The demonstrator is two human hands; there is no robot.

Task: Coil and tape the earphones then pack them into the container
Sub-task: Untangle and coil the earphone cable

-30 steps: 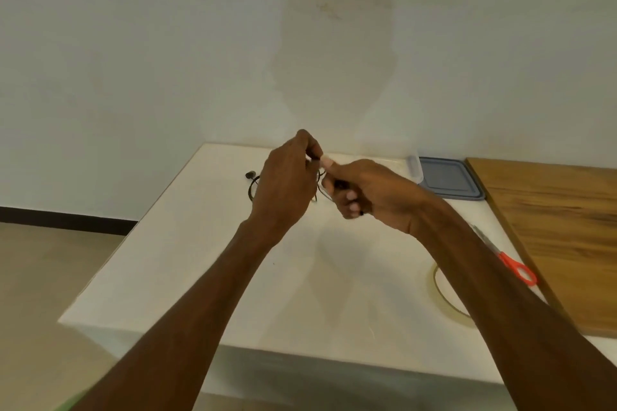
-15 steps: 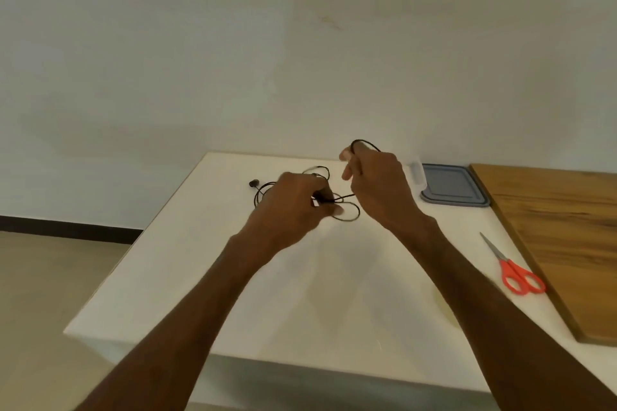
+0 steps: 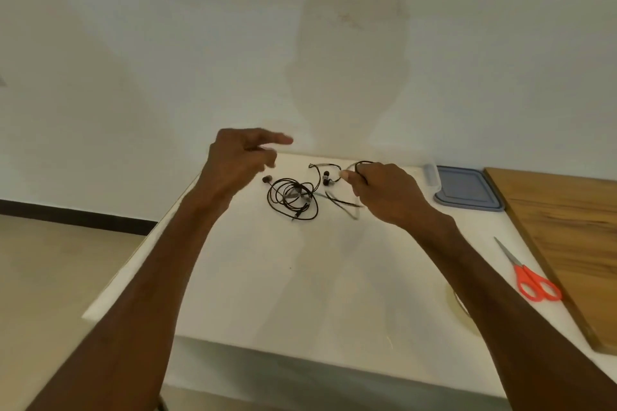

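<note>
Black wired earphones (image 3: 292, 198) lie in a loose tangle on the white table (image 3: 300, 277), with one earbud at the tangle's left and a strand running right. My right hand (image 3: 384, 193) pinches a loop of that cable a little above the table. My left hand (image 3: 240, 163) hovers above and left of the tangle, forefinger stretched out, holding nothing. A clear container with a grey-blue lid (image 3: 464, 187) sits at the back right. Part of a tape roll (image 3: 459, 305) shows behind my right forearm.
Red-handled scissors (image 3: 529, 275) lie on the table's right side beside a wooden board (image 3: 567, 237). A white wall rises just behind the table. The table's left edge drops to a beige floor.
My left hand has let go of the earphones and lifted up to the left. The coil now lies loose on the table. My right hand still holds a cable loop, slightly further right.
</note>
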